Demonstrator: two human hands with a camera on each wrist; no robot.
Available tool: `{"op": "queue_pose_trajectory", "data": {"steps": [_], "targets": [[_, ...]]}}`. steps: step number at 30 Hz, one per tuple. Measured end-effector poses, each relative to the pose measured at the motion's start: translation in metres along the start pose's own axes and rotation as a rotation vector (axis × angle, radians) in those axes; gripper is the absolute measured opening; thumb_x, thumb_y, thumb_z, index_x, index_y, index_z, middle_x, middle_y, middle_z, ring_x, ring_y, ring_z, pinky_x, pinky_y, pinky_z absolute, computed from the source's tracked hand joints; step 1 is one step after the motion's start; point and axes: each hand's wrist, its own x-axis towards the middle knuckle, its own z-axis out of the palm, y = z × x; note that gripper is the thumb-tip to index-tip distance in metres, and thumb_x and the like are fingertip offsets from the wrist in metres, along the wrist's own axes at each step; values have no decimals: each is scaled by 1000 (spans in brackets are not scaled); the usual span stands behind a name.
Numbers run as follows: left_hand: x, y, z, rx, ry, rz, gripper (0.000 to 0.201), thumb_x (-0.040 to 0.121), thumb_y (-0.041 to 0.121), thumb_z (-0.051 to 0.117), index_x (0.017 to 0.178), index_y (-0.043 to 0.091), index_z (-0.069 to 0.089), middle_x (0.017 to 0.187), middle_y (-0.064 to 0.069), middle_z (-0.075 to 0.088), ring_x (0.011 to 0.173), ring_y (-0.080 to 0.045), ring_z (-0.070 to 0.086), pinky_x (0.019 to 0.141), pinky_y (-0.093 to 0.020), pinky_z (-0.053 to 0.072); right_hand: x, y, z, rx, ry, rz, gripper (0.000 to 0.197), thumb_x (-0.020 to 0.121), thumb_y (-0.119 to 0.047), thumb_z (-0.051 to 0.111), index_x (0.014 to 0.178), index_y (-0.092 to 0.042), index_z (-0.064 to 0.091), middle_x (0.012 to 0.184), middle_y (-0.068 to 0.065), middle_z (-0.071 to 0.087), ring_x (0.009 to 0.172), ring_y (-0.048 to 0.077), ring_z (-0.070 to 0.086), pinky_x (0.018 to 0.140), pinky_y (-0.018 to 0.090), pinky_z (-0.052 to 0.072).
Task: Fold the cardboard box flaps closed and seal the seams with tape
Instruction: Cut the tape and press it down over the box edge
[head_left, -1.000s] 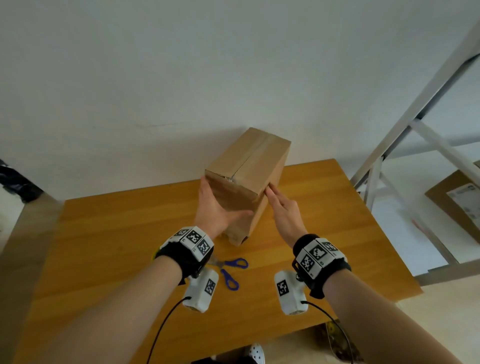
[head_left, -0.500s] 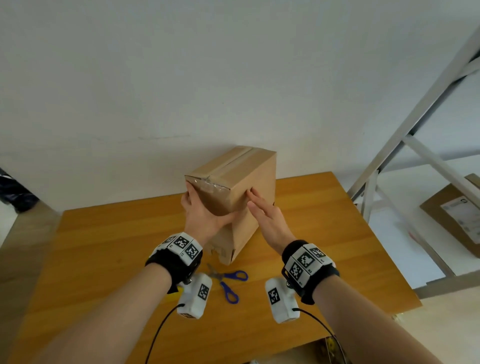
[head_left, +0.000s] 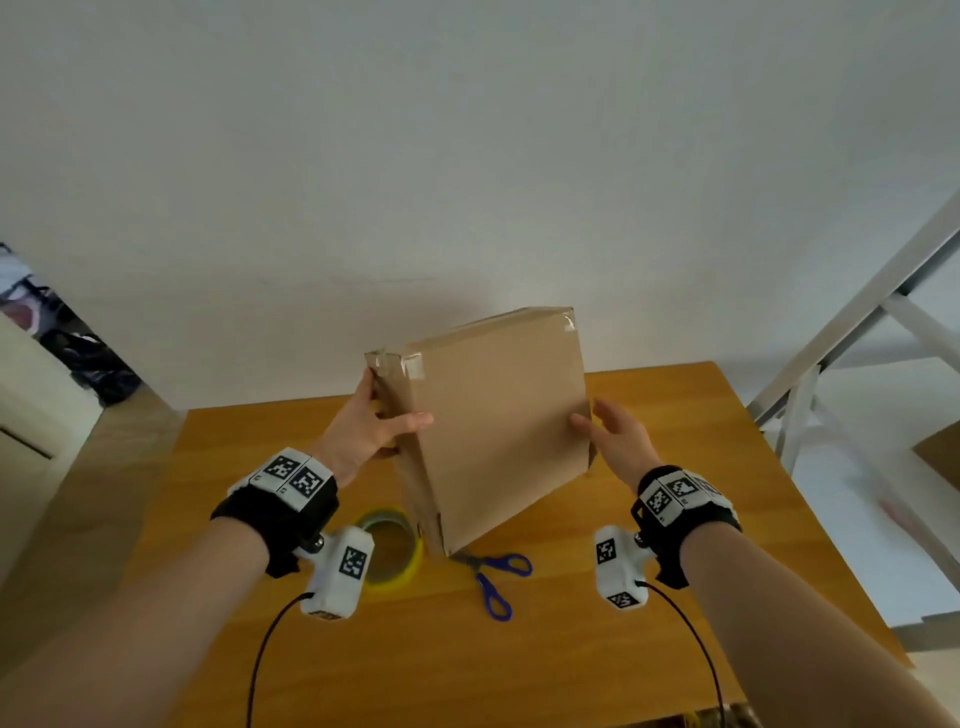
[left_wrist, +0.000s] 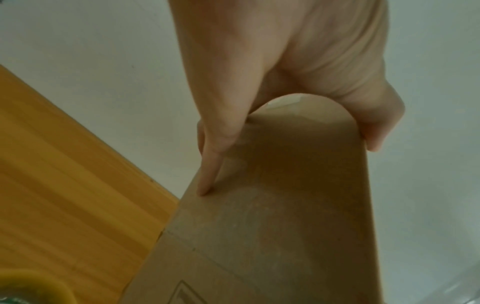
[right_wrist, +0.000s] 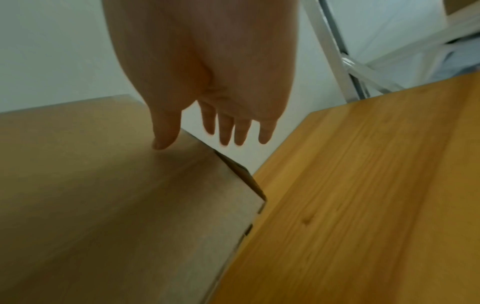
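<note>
Head view: box (head_left: 498, 415) tilted on one bottom corner over the table (head_left: 675, 519), clear tape on its upper corners. Left hand (head_left: 371, 428) clamped on the left edge, thumb on the front face. Right hand (head_left: 615, 436) at the right edge, fingers straight. Tape roll (head_left: 389, 551) and scissors (head_left: 493, 577) below. No readable writing.

Left wrist view: thumb and fingers wrapped round the box edge; faint printed mark, unreadable.

Right wrist view: thumb tip on cardboard, fingers (right_wrist: 226, 131) spread, apart from it.
</note>
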Motion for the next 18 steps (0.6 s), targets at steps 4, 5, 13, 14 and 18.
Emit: {"op": "queue_pose_trajectory", "data": {"steps": [4, 5, 13, 14, 18], "targets": [[5, 0, -7, -126, 17, -38, 105, 56, 30, 86, 142, 28, 27, 132, 0, 48, 118, -26, 50, 91, -57, 46, 2, 2, 5, 54, -31, -1, 57, 91, -29, 61, 141, -11, 40, 133, 9, 54, 123, 26, 50, 87, 32, 43], [6, 0, -8, -146, 23, -43, 107, 54, 32, 87, 142, 26, 27, 133, -1, 48, 118, -26, 50, 91, -58, 46, 2, 1, 6, 70, -27, -7, 56, 91, -28, 61, 140, -12, 41, 132, 9, 55, 122, 26, 50, 89, 34, 43], [11, 5, -8, -176, 106, -55, 63, 72, 41, 73, 118, 11, 42, 123, -10, 55, 112, -29, 56, 91, -53, 49, 4, -6, 2, 145, -25, -26, 44, 90, -22, 63, 130, -11, 50, 116, 5, 59, 108, 22, 55, 90, 35, 45], [12, 5, -9, -166, 106, -52, 58, 75, 40, 71, 116, 10, 43, 122, -11, 56, 111, -29, 57, 90, -53, 50, 5, -6, 2, 159, -26, -23, 43, 90, -20, 63, 130, -11, 51, 116, 5, 60, 107, 22, 55, 90, 35, 45], [14, 8, -12, -156, 76, -17, 49, 83, 37, 64, 120, 9, 49, 117, -10, 61, 106, -29, 61, 89, -47, 51, 6, -6, -1, 207, -47, 4, 44, 88, -23, 66, 128, -13, 53, 122, 10, 62, 111, 26, 57, 97, 45, 47]]}}
